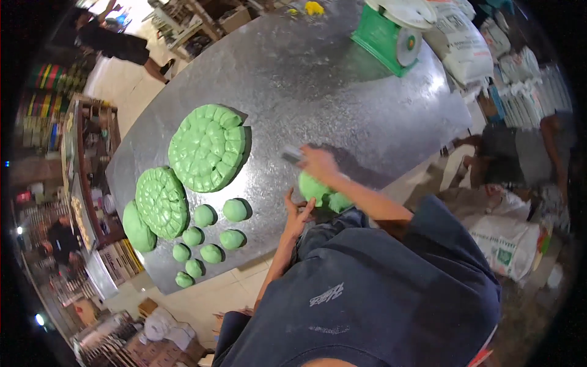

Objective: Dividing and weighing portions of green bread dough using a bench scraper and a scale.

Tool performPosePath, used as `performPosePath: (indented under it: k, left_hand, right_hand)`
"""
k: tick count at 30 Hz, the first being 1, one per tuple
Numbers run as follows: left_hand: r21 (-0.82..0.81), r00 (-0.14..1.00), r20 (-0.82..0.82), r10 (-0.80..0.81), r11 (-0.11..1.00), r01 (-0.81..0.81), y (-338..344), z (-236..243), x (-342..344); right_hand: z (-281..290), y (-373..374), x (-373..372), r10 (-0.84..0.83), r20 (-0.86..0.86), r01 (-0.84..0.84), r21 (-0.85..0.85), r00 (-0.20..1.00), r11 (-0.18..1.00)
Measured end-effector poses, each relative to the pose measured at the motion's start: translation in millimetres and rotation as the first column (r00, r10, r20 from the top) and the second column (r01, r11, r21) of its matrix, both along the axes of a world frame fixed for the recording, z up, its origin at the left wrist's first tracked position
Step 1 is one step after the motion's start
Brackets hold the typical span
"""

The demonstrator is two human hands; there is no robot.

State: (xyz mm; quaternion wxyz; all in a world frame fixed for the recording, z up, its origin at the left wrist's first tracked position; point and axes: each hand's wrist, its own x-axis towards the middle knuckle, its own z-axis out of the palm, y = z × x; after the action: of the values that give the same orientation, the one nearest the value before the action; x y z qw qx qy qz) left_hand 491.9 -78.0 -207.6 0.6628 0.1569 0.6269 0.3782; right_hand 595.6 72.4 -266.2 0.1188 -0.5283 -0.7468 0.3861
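A lump of green dough lies near the table edge in front of my body, with a torn-looking piece of green dough beside it. My right hand, blurred by motion, is above the lump and grips a grey flat-bladed dough scraper. My left hand touches the near left side of the dough, thumb raised and apart from the fingers. Several small green dough balls lie to the left. Beyond them are two large scored rounds of green dough, one farther and one nearer.
The metal table carries a smooth green dough lump at the far left and a green scale at the far right. White sacks stand behind the scale. A person is at the right, another at the upper left.
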Motion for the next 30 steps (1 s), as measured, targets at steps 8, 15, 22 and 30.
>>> performPosePath:
  k: [8, 15, 22, 30]
  left_hand:
    - [0.088, 0.945, 0.153, 0.29, 0.948, -0.305, -45, -79, -29]
    - [0.329, 0.973, -0.226, -0.04, 0.937, 0.115, 40, 10, 4]
    - [0.484, 0.872, -0.414, -0.261, 0.748, 0.454, 132, 82, 93]
    - [0.602, 0.928, -0.26, -0.268, 0.707, 0.372, 220, 151, 242]
  right_hand:
    - [26, -19, -30, -0.625, -0.397, 0.583, -0.237, 0.673, 0.778]
    - [-9, 43, 158, -0.856, -0.262, 0.837, -0.217, 0.446, 0.502]
    - [-40, 103, 252, -0.918, -0.193, 0.927, 0.221, 0.346, 0.303]
    - [1, 84, 270, -0.855, -0.519, 0.971, -0.212, -0.016, 0.111]
